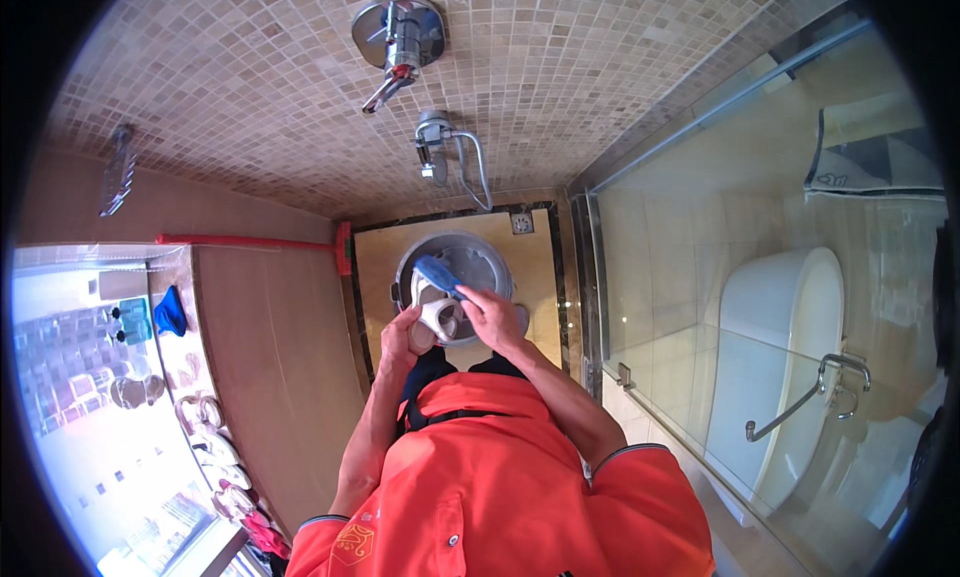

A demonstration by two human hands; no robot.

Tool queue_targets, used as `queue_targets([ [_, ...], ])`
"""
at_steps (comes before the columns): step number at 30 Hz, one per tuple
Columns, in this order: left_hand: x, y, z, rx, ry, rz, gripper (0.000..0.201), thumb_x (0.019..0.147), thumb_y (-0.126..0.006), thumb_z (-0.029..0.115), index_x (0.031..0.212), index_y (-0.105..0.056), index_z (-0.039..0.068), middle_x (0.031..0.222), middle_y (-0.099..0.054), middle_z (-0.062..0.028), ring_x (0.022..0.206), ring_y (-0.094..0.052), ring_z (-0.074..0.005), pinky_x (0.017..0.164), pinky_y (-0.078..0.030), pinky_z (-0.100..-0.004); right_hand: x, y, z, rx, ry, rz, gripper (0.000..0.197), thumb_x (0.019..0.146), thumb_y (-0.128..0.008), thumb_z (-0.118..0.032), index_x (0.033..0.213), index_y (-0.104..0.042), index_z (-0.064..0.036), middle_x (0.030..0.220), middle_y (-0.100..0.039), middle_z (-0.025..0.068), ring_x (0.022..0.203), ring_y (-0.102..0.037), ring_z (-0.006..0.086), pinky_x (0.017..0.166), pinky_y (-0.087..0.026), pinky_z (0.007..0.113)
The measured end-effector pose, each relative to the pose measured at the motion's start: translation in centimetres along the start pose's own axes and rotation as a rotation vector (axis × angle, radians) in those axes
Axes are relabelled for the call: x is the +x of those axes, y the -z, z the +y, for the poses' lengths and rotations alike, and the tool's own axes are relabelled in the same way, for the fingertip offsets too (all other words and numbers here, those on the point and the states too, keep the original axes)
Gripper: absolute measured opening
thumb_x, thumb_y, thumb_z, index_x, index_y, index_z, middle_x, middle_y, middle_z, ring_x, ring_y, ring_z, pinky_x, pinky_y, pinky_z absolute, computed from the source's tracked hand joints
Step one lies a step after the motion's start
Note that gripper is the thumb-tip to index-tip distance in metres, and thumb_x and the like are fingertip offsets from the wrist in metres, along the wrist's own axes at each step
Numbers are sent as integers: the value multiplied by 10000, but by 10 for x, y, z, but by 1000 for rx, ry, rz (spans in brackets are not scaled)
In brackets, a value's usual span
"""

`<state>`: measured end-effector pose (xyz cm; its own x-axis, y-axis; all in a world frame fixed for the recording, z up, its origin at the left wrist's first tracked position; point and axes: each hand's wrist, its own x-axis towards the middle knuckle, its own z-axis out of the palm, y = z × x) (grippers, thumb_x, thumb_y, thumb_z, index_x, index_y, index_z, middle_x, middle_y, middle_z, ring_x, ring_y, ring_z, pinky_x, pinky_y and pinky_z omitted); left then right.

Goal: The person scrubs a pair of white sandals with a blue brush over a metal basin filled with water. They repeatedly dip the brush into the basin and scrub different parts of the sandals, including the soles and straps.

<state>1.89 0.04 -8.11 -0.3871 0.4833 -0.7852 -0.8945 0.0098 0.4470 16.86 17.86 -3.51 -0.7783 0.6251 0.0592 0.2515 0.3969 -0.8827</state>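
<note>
My left hand (401, 337) is closed on a white shoe (436, 320), held over the near side of a round grey basin (487, 261) on the floor. In my right hand (490, 318) is a blue brush (436, 274), gripped by its handle. The brush head lies over the far end of the shoe and appears to touch it. Its bristles are hidden, and my fingers cover part of the shoe's near end. The inside of the basin shows only in part behind the shoe.
Ahead on the mosaic wall are a shower mixer (401, 45) and a small tap with a hose (436, 142). A red-handled broom (250, 242) leans at the left. Several shoes (222, 447) line the left ledge. A glass partition (660, 277) stands right, with a white bathtub (770, 367) beyond.
</note>
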Motion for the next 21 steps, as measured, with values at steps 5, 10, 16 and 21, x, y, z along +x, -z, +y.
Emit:
queue_targets([
  [5,-6,-19,11,62,-4,-6,412,980,-639,190,1336,-618,-15,1160,-711,-127,1033,-713,-262,879,-602,-413,10,-9,1,-55,71,-54,316,945,-675,-142,1260,-705,-143,899,-671,141,801,-689,361,662,-554,440],
  [10,0,1,10,13,12,37,407,989,-632,191,1346,-606,-2,1170,-708,-128,1039,-712,-263,877,-605,-420,-18,3,36,-29,-49,42,331,935,-687,-143,1265,-712,-160,916,-684,145,799,-693,358,669,-559,443],
  [16,-1,-6,6,-16,39,-46,397,992,-634,197,1341,-605,8,1177,-708,-129,1040,-713,-268,879,-605,-433,9,-7,-7,22,54,-32,313,936,-685,-136,1248,-709,-139,907,-677,150,810,-685,369,675,-553,452],
  [21,-7,-11,15,-57,17,-38,397,994,-630,204,1332,-598,-3,1177,-706,-138,1040,-714,-284,892,-604,-453,-9,-6,28,-52,28,11,332,954,-674,-133,1282,-704,-168,929,-693,139,777,-697,340,660,-550,417],
])
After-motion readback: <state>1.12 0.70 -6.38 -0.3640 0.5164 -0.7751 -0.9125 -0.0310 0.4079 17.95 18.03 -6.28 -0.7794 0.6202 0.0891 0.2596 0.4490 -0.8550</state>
